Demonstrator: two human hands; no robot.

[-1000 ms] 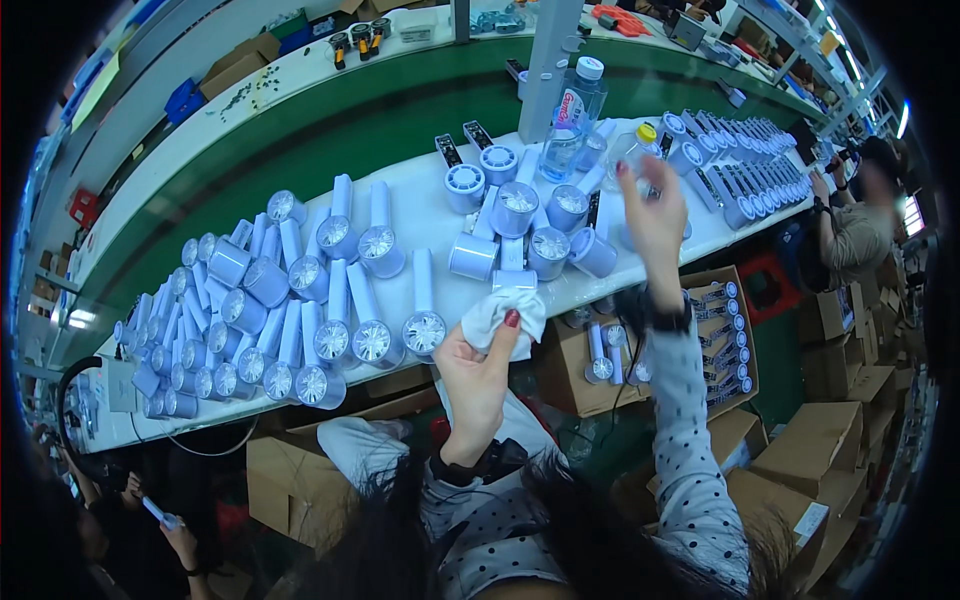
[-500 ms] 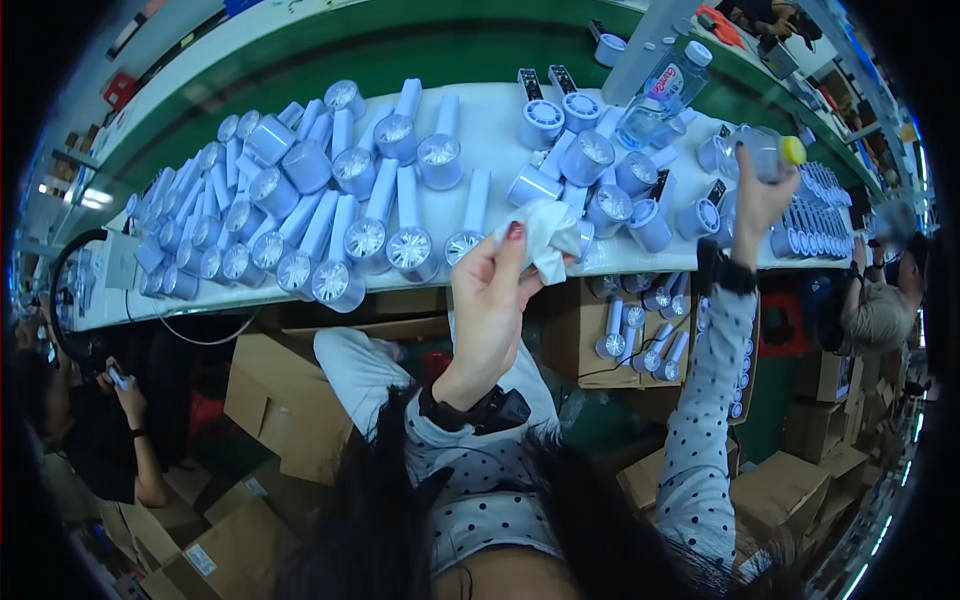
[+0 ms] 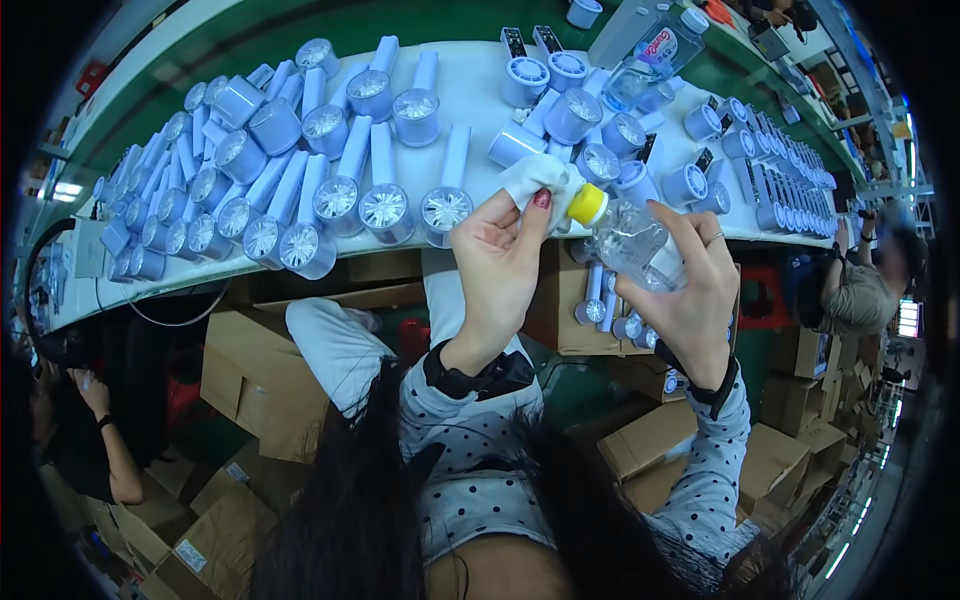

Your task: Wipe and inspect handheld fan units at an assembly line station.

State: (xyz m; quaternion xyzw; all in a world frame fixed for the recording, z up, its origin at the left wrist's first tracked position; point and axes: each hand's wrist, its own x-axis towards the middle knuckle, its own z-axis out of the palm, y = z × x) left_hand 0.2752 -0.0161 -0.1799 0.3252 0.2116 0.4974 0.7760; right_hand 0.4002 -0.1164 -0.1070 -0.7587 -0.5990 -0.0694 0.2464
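My left hand (image 3: 498, 275) pinches a crumpled white cloth (image 3: 533, 183) between thumb and fingers over the table's front edge. My right hand (image 3: 700, 285) grips a small clear plastic bottle (image 3: 635, 235), tilted so that its yellow cap (image 3: 587, 204) points at the cloth. Cap and cloth meet or nearly meet; I cannot tell whether they touch. Just left of the cloth lies a light-blue handheld unit (image 3: 447, 212) with a round head, a silver radial pattern and a straight handle. Another blue unit (image 3: 632, 182) sits behind the bottle, partly hidden.
Many similar units (image 3: 240, 155) crowd the left of the white table (image 3: 465, 85); rows of open-backed ones (image 3: 775, 205) stand at right. A larger clear bottle (image 3: 655, 60) stands at the back. Below are cardboard boxes (image 3: 265, 380). Other people are at both sides.
My right hand has brought the yellow-capped bottle from the right side of the table to the cloth in my left hand. The whole view has shifted slightly.
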